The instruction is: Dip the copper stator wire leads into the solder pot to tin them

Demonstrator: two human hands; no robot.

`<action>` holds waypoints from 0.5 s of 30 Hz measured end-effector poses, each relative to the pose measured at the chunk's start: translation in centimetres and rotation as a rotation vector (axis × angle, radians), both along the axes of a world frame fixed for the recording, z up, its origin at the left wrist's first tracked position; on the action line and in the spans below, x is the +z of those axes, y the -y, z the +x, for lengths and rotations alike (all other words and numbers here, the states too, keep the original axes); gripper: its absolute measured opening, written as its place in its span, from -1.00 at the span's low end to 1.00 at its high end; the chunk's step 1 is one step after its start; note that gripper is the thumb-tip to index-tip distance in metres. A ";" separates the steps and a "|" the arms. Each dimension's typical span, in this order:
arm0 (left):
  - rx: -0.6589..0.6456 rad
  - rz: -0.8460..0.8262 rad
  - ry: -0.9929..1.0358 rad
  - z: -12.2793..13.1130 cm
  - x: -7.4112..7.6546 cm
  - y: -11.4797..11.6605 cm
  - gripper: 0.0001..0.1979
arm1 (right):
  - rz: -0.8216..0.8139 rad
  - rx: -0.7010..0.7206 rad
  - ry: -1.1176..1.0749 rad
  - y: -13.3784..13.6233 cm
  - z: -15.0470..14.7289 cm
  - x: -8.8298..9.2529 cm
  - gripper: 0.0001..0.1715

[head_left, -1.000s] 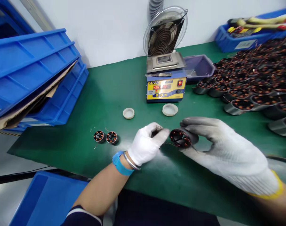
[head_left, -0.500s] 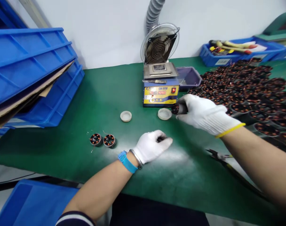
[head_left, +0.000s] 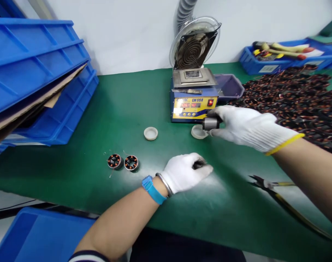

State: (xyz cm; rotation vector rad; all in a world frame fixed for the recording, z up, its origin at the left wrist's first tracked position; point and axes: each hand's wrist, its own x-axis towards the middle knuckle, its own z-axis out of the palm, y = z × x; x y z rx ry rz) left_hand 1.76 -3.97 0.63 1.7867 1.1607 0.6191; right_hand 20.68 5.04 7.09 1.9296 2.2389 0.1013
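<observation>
My right hand (head_left: 239,125), in a white glove, is closed round a motor stator (head_left: 211,123) with a grey metal side. It holds the stator on its side at the right edge of a small white dish (head_left: 198,132); whether the two touch I cannot tell. My left hand (head_left: 186,173), also gloved, rests on the green table with its fingers loosely curled. A gap shows between thumb and fingers, and nothing is visible in it. Two stators (head_left: 115,161) with copper windings stand upright to the left. Another white dish (head_left: 150,133) lies between them and the solder pot (head_left: 194,105).
Many stators (head_left: 294,98) cover the table's right side. Pliers (head_left: 267,183) lie open under my right forearm. A purple bin (head_left: 229,86) stands behind the solder pot, blue bins (head_left: 267,65) at the back right. Stacked blue crates (head_left: 37,54) take up the left.
The stator in my right hand has turned, so its grey side shows instead of its wound end. My left hand keeps its loose curl on the table. The whole view has shifted slightly.
</observation>
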 end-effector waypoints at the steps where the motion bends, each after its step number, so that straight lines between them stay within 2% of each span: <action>1: -0.005 0.009 -0.008 0.0 0.0 0.0 -0.75 | 0.050 0.008 0.031 0.3 0.0 0.1 -0.36; 3: -0.022 0.023 -0.025 -0.1 0.0 0.0 -0.73 | 0.099 0.036 0.125 0.8 -0.3 0.3 -0.39; 5: -0.029 0.029 -0.031 -0.1 0.0 0.0 -0.73 | 0.083 0.062 0.225 1.0 -0.7 0.4 -0.48; 7: -0.021 0.024 -0.032 -0.1 0.0 0.0 -0.73 | 0.061 0.053 0.289 1.0 -1.3 0.2 -0.50; 12: -0.002 0.002 -0.034 0.0 0.0 0.0 -0.72 | 0.079 0.051 0.307 1.2 -1.8 -0.5 -0.43; 15: 0.011 -0.012 -0.030 0.1 -0.1 -0.1 -0.69 | 0.089 0.037 0.268 0.9 -1.8 0.9 -0.42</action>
